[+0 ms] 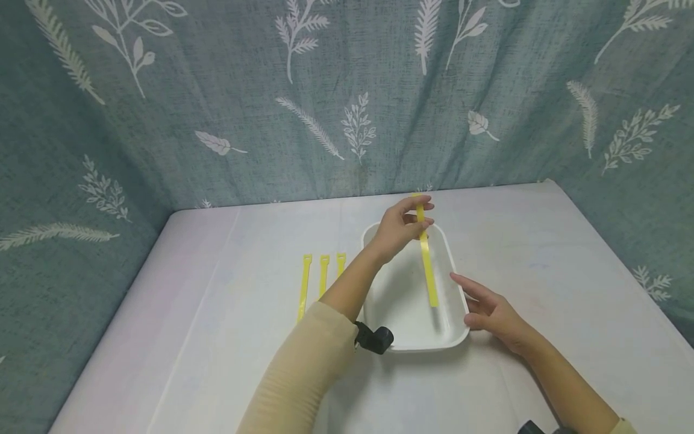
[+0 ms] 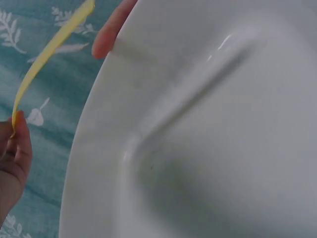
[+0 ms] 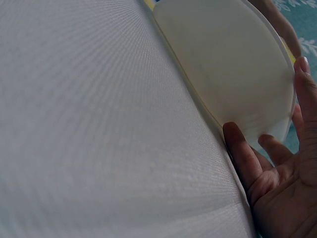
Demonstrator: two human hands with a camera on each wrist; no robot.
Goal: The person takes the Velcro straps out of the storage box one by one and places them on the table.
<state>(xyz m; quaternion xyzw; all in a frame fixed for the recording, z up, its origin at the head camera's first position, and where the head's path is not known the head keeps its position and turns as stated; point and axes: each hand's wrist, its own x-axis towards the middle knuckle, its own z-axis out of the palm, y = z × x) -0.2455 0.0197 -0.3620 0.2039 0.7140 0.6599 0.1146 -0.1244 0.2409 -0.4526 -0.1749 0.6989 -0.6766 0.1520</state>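
My left hand [image 1: 400, 229] pinches a yellow cable strap [image 1: 428, 265] between thumb and fingers. The strap hangs over the white tray [image 1: 398, 348], its lower end above the tray's inside. In the left wrist view, that hand [image 2: 12, 163] and the curved strap [image 2: 49, 47] show beyond the tray's rim. My right hand [image 1: 496, 316] rests against the tray's right side near the front corner, its fingers spread along the rim and outer wall. Several fingertips [image 3: 235, 131] touch the outer wall in the right wrist view.
Left of the tray, further yellow straps [image 1: 305, 283] with slotted heads lie side by side on the white-covered table [image 1: 217, 337], partly hidden by my left forearm. A green leaf-patterned curtain [image 1: 325, 157] stands along the table's back and sides.
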